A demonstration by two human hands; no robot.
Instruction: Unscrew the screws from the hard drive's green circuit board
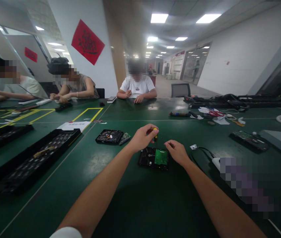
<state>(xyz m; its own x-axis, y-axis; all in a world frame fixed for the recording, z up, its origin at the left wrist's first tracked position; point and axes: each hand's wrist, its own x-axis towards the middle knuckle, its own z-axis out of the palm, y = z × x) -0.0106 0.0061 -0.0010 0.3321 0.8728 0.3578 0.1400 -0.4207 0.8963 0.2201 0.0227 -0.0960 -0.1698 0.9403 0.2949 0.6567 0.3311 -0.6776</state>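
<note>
A hard drive point(146, 158) with a green circuit board point(161, 156) on its right half lies on the table in front of me. Above its far edge, my left hand point(144, 137) pinches a small yellow and dark tool point(156, 133), mostly hidden by the fingers. My right hand point(177, 151) is beside the drive's upper right corner, with thumb and fingertips drawn together. Whatever those fingertips hold, if anything, is too small to make out. To the left of my left hand lies another hard drive point(109, 136), and a loose circuit board point(124, 138) rests against its right side.
A long black tray point(38, 155) stands on the green table at left. On the right are a cable and white power strip point(216, 162), another drive point(249, 141) and a grey box point(280, 141). Scissors point(216, 113) lie among papers farther back. Several people sit across the table.
</note>
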